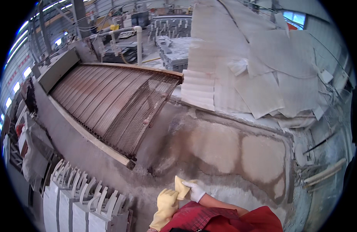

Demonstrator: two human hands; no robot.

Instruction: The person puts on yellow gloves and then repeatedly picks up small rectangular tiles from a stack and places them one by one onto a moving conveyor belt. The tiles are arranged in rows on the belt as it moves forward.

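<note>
My left hand [167, 203], in a pale yellow rubber glove, is at the lower middle with its fingers curled. They close against the lower edge of a second yellow rubber glove [181, 188]. From the other side my right hand [195, 191], in a thin white glove, pinches that loose yellow glove between thumb and fingers. Both hands are close together in front of my red clothing [209, 218]. The left fingertips are partly hidden behind the loose glove.
A conveyor [105, 96] with slats and mesh extends from the upper left. Stacked grey slabs with upright foam strips [82, 201] stand at the lower left. Large white sheets [259, 65] cover something at the right. The concrete floor has damp patches [215, 145].
</note>
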